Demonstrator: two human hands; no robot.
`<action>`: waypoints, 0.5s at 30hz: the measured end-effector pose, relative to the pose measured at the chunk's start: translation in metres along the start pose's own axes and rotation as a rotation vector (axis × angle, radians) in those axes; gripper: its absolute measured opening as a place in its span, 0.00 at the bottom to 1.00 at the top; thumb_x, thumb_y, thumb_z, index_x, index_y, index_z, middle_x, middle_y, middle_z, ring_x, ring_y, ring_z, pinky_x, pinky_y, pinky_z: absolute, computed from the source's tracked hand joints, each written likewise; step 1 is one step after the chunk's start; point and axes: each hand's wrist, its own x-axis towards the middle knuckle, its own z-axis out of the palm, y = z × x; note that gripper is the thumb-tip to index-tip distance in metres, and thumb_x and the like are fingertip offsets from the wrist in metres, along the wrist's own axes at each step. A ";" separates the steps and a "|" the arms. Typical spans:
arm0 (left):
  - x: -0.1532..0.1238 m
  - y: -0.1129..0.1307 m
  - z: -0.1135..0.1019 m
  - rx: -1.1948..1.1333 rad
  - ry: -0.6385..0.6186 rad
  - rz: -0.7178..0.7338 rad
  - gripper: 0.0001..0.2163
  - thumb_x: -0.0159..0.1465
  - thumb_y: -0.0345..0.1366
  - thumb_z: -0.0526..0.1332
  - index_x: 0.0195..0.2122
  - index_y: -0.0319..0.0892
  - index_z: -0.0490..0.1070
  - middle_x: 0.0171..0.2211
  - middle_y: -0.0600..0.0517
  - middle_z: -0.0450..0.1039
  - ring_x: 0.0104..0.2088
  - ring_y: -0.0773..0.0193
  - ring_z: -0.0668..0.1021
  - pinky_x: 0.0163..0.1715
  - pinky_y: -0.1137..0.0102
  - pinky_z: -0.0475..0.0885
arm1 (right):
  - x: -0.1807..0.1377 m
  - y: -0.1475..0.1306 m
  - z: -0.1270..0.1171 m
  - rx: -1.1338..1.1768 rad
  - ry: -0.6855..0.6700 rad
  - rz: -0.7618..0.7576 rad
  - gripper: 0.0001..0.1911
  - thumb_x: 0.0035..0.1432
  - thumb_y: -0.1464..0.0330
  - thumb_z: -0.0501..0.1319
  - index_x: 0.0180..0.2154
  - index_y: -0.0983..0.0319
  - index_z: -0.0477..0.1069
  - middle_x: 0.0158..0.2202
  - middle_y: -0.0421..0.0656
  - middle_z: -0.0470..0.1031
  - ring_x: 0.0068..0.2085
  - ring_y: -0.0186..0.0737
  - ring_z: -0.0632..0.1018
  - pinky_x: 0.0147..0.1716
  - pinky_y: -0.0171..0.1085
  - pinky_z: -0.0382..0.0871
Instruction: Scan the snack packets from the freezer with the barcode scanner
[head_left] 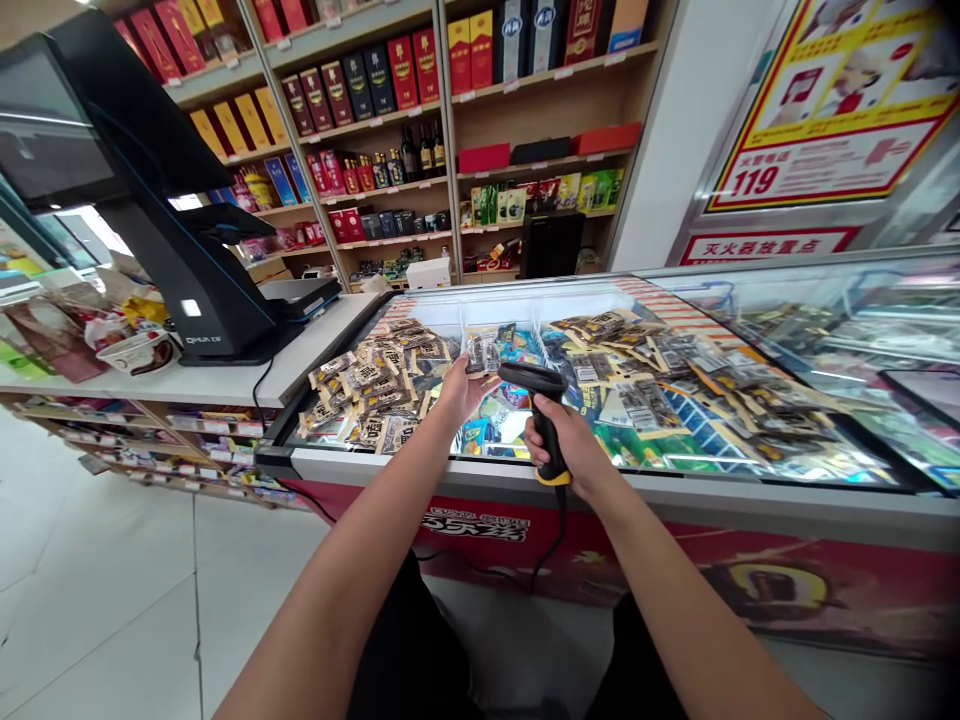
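My right hand (559, 438) is wrapped round the grip of a black and yellow barcode scanner (546, 425), its head pointing left. A cable (562, 520) hangs from the grip's base. My left hand (463, 390) holds a small snack packet (482, 350) above the freezer's glass top, just left of the scanner's head. A pile of similar packets (367, 385) lies on the glass to the left of my hands. To the right another spread of packets (637, 385) covers part of the glass.
A chest freezer (675, 485) with a glass lid stands before me. On the counter (300, 350) at left is a black checkout terminal (199, 270) beside a paper bowl (140, 352). Stocked shelves (375, 120) line the back; the scanner's cable drops along the freezer front.
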 end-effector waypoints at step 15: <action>0.006 -0.002 -0.005 0.009 -0.013 -0.013 0.14 0.79 0.40 0.54 0.59 0.40 0.71 0.47 0.39 0.84 0.47 0.52 0.87 0.57 0.53 0.81 | -0.003 0.002 -0.009 0.082 -0.049 0.088 0.30 0.52 0.43 0.75 0.40 0.57 0.68 0.20 0.31 0.65 0.17 0.27 0.61 0.17 0.29 0.57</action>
